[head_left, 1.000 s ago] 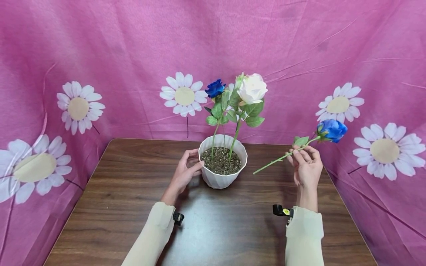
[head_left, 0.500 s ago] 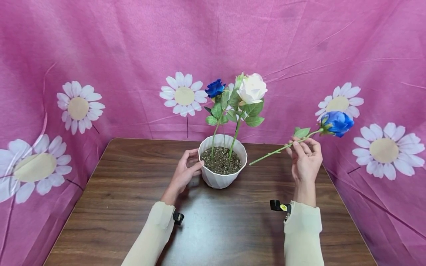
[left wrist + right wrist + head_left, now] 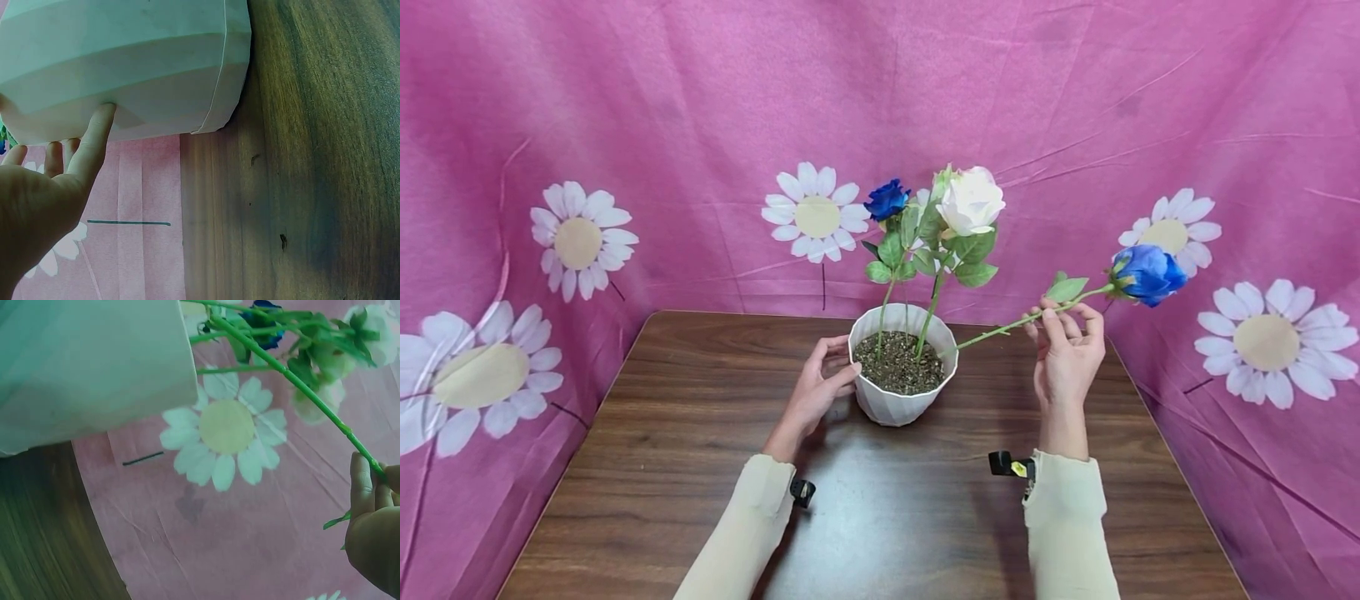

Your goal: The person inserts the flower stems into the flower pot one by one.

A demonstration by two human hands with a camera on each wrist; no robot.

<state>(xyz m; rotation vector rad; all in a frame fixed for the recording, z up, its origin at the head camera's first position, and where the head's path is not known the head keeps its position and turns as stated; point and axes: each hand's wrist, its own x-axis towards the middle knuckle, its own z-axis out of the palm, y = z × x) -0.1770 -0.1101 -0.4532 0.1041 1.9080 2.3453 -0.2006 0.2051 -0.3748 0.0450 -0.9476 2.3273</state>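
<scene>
At the left wall of a white faceted flowerpot (image 3: 898, 407), my left hand (image 3: 811, 393) grips its side, thumb near the rim and fingers along the wall. In the left wrist view, fingertips (image 3: 102, 119) touch the pot (image 3: 144, 75). My right hand (image 3: 1067, 360) pinches the green stem of a blue rose (image 3: 1147, 275) between thumb and fingers. That rose leans right, bloom up, with its lower stem end (image 3: 217, 322) by the pot's right rim; whether it touches is unclear. A darker blue rose (image 3: 887, 200) and a white rose (image 3: 972, 202) stand in the pot's soil (image 3: 901, 375).
The pot stands toward the back of a brown wood-grain table (image 3: 700, 433). A pink curtain (image 3: 700, 100) with printed daisies (image 3: 577, 242) hangs close behind and on both sides. A small black wrist camera (image 3: 802, 492) sits at the left cuff.
My right hand has moved left and slightly up with the blue rose, bringing its stem end up to the pot's right rim. The left hand and pot have stayed in place.
</scene>
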